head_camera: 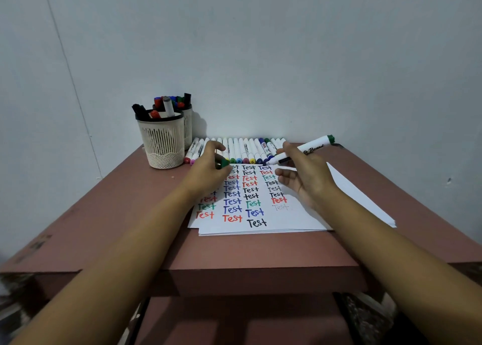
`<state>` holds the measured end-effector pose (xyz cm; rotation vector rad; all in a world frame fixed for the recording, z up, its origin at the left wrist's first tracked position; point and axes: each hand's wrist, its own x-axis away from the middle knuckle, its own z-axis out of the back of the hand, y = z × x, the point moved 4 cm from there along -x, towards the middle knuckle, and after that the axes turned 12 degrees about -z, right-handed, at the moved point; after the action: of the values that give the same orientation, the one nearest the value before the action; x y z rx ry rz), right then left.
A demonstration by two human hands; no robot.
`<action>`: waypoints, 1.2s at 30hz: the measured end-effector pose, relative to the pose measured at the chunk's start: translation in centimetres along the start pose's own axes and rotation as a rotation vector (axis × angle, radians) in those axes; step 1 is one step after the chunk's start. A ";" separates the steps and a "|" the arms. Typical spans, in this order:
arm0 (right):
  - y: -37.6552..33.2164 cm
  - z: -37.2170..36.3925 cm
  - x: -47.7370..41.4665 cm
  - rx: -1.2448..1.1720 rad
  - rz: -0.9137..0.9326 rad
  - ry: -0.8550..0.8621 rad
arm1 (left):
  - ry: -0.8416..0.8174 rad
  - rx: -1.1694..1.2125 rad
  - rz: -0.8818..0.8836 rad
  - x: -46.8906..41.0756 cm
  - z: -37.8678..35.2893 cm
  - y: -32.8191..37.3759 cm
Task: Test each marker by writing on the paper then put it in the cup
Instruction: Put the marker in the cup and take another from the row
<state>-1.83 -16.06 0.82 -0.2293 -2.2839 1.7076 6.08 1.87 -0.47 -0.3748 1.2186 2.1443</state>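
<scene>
My right hand point(303, 173) holds a white whiteboard marker point(311, 149) with a green end; its tip points left over the top of the paper point(300, 222). In my left hand point(208, 170) sits its green cap point(223, 164), pinched at the fingertips just left of the writing. The paper is covered with columns of "Test" in red, blue, green and black. A row of several markers point(242, 150) lies along the paper's far edge. Two white mesh cups stand at the back left, the nearer cup point(163, 141) and the one behind point(187, 125), both with markers in them.
The paper is a small stack lying on a reddish-brown table point(234, 253) pushed against a pale wall. The table's front edge is near my elbows, with a lower shelf beneath it.
</scene>
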 end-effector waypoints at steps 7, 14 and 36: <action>1.8 1.5 1.6 0.254 0.057 0.054 | 0.014 -0.137 0.037 0.1 0.3 -0.6; 2.5 1.6 1.7 0.465 0.166 0.119 | -0.014 -0.154 0.044 -0.1 -0.1 -0.8; 2.8 1.2 1.8 0.532 0.239 0.075 | -0.049 -0.163 0.055 -0.4 -0.4 -1.4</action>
<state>-4.05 -15.79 -1.95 -0.4519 -1.7213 2.3055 7.32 1.91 -1.39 -0.3592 1.0416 2.2940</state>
